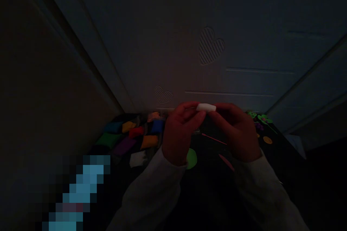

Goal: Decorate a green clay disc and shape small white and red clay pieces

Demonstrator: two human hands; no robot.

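Observation:
A small white piece of modelling clay (206,107), stretched sideways into a short block, is held up above the dark table. My left hand (181,130) pinches its left end between thumb and fingers. At the right end, my right hand (238,130) grips it the same way. Below and between my hands lie a thin pink stick tool (214,139) and a pink blade-like tool (226,162). A light green flat piece (191,158) shows partly from behind my left wrist.
Several packets of coloured clay, among them a purple packet (124,145) and a white packet (138,159), lie at left. Green flower shapes (265,118) and a yellow-orange disc (268,140) are at right. A panel with embossed hearts (210,46) rises behind the table. The light is dim.

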